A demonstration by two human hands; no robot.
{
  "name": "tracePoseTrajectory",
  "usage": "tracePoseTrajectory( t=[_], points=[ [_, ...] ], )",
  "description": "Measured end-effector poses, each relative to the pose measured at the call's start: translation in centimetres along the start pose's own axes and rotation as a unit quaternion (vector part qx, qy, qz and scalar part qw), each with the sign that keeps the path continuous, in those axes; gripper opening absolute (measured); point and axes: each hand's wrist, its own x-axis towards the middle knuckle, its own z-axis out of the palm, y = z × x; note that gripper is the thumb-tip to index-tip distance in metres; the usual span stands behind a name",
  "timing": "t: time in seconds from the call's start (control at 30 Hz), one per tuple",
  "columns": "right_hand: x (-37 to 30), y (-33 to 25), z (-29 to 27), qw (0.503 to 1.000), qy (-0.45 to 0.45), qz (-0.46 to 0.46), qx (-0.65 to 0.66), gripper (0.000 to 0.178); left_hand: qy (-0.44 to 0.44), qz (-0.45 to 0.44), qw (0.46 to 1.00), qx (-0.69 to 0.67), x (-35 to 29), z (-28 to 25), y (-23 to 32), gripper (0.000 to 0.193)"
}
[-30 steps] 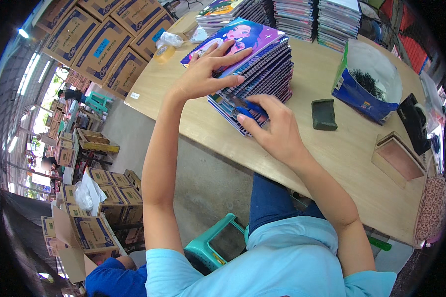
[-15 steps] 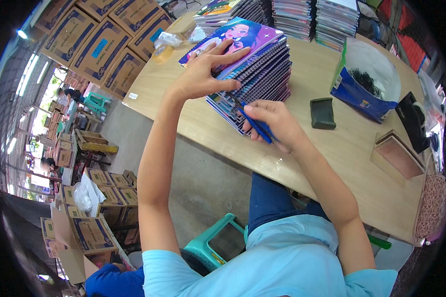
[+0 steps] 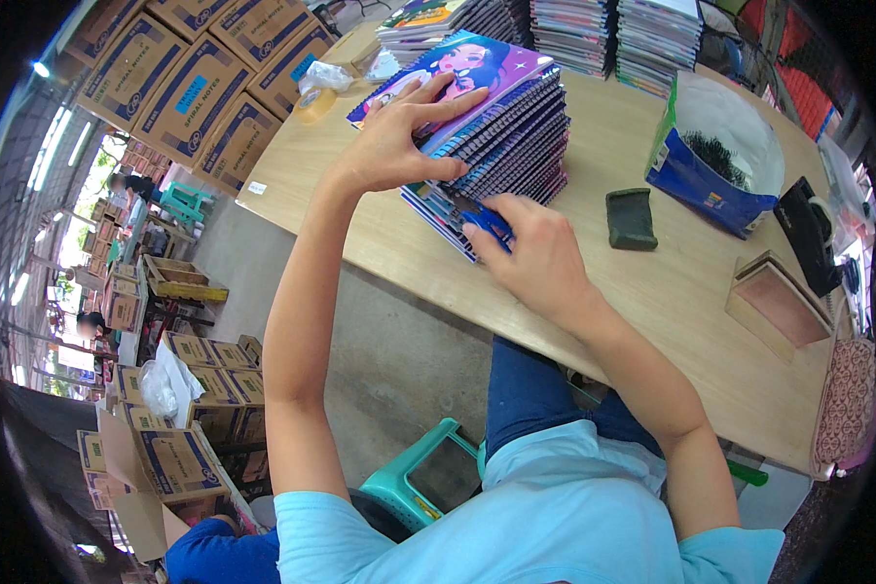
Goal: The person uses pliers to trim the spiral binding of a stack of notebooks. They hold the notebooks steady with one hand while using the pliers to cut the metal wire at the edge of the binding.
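A stack of spiral notebooks (image 3: 521, 141) stands near the table's far-left edge, its coil bindings facing me in a leaning column. On the purple illustrated cover of the top notebook (image 3: 496, 66) my left hand (image 3: 391, 141) lies with fingers spread, the thumb resting at the coil edge. My right hand (image 3: 540, 251) is closed round blue-handled pliers (image 3: 493, 224). Their jaws point at the lower coils on the stack's near-left corner. Whether the jaws grip a wire is too small to tell.
Right of the stack lie a dark green block (image 3: 632, 219) and a blue bag of black coil pieces (image 3: 711, 185). A wooden holder (image 3: 784, 302) stands farther right. More notebook stacks (image 3: 657, 44) line the back. Tape (image 3: 316, 104) lies at the left; a green stool (image 3: 423, 477) is below.
My right hand has turned over and moved slightly up, fingers now wrapped further round the pliers' handles. The left hand stays on the top notebook.
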Motion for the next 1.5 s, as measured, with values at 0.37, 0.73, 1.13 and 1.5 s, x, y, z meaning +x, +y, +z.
tracePoseTrajectory(
  t=[0.37, 0.73, 1.13, 1.5],
  points=[
    [-1.3, -0.4, -0.6, 0.978, 0.099, -0.103, -0.152, 0.036, 0.0, 0.001, 1.0, -0.017, -0.1, 0.0, 0.0, 0.084],
    [0.3, 1.2, -1.3, 0.947, -0.083, 0.176, 0.256, 0.037, 0.0, 0.004, 1.0, -0.018, 0.0, 0.0, 0.3, 0.084],
    [-2.2, 2.6, 0.6, 0.993, 0.086, -0.082, -0.012, 0.033, -0.003, 0.006, 1.0, -0.006, 0.0, 0.0, 0.2, 0.085],
    [-3.2, 2.2, 1.0, 0.98, 0.131, -0.132, -0.076, 0.034, -0.001, 0.013, 1.0, -0.027, 0.0, 0.1, -0.2, 0.086]
  ],
)
